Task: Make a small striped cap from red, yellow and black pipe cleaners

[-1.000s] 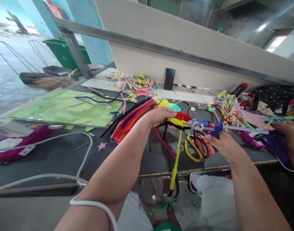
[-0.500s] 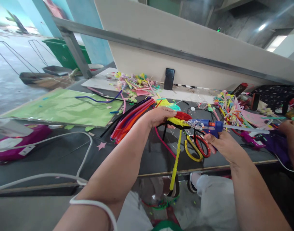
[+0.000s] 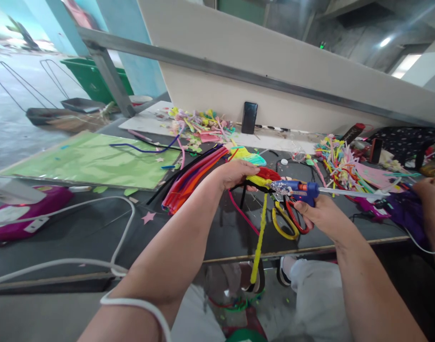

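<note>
My left hand [image 3: 236, 174] is closed on a pipe-cleaner craft piece [image 3: 256, 181] of red, yellow and black, held above the table edge. A fuzzy yellow stem [image 3: 259, 242] hangs down beneath it. My right hand [image 3: 319, 213] grips a blue hot glue gun [image 3: 308, 191], its nozzle pointing left against the piece's right side. Whether the tip touches is hard to see. Out of the gun's back sticks a long clear glue stick [image 3: 349, 193]. Scissors with yellow handles [image 3: 275, 222] and red-and-black handles [image 3: 291, 213] lie just below the gun.
Left of my hand lies a bundle of coloured pipe cleaners [image 3: 188, 183]. Behind are a green sheet [image 3: 78, 161], a propped phone [image 3: 249, 117] and piles of pipe-cleaner pieces [image 3: 203, 123]. A white cable [image 3: 130, 228] crosses my left forearm. Another person's hand [image 3: 429, 192] is at far right.
My right hand has brought the glue gun a little to the left, its nozzle further over the craft piece. My left hand stays nearly still, holding the piece.
</note>
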The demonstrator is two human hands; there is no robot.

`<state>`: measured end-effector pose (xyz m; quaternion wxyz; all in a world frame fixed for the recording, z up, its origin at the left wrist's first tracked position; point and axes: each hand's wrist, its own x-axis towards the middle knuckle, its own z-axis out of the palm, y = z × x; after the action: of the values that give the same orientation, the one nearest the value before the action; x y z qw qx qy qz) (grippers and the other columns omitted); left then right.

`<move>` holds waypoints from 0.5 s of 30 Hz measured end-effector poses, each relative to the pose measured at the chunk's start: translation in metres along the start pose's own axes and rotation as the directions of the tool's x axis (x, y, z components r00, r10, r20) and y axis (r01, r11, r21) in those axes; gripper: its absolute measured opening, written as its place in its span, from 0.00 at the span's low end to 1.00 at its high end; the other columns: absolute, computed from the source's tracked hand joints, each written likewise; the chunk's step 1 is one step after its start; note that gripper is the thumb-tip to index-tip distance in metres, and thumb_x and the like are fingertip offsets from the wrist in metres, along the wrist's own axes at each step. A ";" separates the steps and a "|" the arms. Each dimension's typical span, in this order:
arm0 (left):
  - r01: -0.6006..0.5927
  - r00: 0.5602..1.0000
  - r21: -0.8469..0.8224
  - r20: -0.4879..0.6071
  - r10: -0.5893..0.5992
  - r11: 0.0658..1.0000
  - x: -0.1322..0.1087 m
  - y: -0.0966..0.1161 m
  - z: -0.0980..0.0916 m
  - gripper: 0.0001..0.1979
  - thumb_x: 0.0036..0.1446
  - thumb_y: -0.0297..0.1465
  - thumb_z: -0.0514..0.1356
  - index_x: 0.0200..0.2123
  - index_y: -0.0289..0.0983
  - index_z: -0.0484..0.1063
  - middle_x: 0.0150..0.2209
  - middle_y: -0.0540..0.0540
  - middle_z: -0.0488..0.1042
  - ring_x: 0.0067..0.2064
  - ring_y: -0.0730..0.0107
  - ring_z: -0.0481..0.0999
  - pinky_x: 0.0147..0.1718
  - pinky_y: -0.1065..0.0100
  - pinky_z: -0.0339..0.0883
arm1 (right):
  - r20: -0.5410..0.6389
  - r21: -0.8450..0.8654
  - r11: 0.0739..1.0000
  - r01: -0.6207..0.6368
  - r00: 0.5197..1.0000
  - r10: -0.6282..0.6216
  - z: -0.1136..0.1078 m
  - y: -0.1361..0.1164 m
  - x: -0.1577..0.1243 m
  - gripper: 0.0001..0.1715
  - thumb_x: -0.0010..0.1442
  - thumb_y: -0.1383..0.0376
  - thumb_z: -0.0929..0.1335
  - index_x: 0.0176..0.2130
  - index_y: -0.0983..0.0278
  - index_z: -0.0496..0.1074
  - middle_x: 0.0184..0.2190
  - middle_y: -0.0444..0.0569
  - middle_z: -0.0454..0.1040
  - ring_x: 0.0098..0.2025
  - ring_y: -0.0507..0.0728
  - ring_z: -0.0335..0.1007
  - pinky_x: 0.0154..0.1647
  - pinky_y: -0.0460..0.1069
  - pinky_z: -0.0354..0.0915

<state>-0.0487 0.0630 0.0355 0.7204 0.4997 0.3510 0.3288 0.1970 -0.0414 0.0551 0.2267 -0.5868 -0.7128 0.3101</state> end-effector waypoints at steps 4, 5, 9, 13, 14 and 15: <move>-0.011 1.000 0.009 0.006 0.011 1.000 -0.002 0.000 0.002 0.04 0.53 0.27 0.61 0.30 0.32 0.75 0.32 0.39 0.78 0.30 0.66 0.77 0.25 0.69 0.71 | -0.002 0.039 0.999 0.030 1.000 -0.030 0.000 0.002 0.001 0.26 0.55 0.43 0.65 0.23 0.61 0.67 0.09 0.41 0.62 0.14 0.52 0.58 0.19 0.47 0.55; -0.017 1.000 0.009 0.004 0.017 1.000 -0.002 0.000 0.002 0.05 0.53 0.28 0.61 0.31 0.31 0.76 0.32 0.39 0.78 0.30 0.65 0.77 0.25 0.68 0.71 | 0.001 0.046 0.999 0.027 1.000 -0.027 -0.001 0.003 0.001 0.26 0.55 0.43 0.65 0.23 0.61 0.67 0.09 0.41 0.62 0.14 0.52 0.59 0.19 0.47 0.55; -0.015 1.000 0.011 -0.010 0.015 1.000 -0.003 0.002 0.000 0.06 0.53 0.29 0.62 0.32 0.31 0.76 0.35 0.37 0.79 0.32 0.63 0.77 0.24 0.68 0.72 | -0.021 0.079 0.997 0.004 1.000 -0.003 -0.005 0.009 -0.001 0.26 0.56 0.42 0.64 0.26 0.62 0.67 0.08 0.40 0.62 0.13 0.52 0.60 0.19 0.47 0.56; 0.017 0.999 0.004 -0.032 -0.017 1.000 -0.002 0.002 -0.001 0.06 0.53 0.28 0.61 0.33 0.32 0.77 0.35 0.39 0.79 0.32 0.65 0.77 0.25 0.70 0.73 | -0.029 0.037 0.999 0.000 1.000 0.001 -0.009 0.015 -0.002 0.27 0.57 0.43 0.63 0.27 0.62 0.68 0.09 0.40 0.63 0.14 0.52 0.62 0.20 0.47 0.57; 0.017 0.999 0.001 -0.040 -0.017 1.000 -0.001 0.002 -0.002 0.06 0.53 0.28 0.61 0.33 0.32 0.77 0.35 0.40 0.79 0.32 0.65 0.77 0.25 0.70 0.73 | -0.015 0.021 1.000 -0.005 1.000 0.006 -0.009 0.015 -0.002 0.27 0.57 0.42 0.63 0.26 0.62 0.68 0.09 0.41 0.64 0.14 0.53 0.62 0.21 0.47 0.58; 0.015 0.999 -0.004 -0.045 -0.015 1.000 -0.001 0.001 -0.003 0.06 0.53 0.28 0.61 0.33 0.32 0.77 0.35 0.39 0.79 0.32 0.65 0.78 0.24 0.70 0.73 | -0.007 0.011 1.000 -0.005 1.000 0.005 -0.008 0.014 -0.002 0.27 0.57 0.42 0.63 0.27 0.62 0.69 0.09 0.41 0.64 0.14 0.53 0.63 0.21 0.47 0.58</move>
<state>-0.0513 0.0640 0.0359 0.7158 0.4882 0.3700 0.3352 0.2127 -0.0403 0.0504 0.2316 -0.5885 -0.7087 0.3127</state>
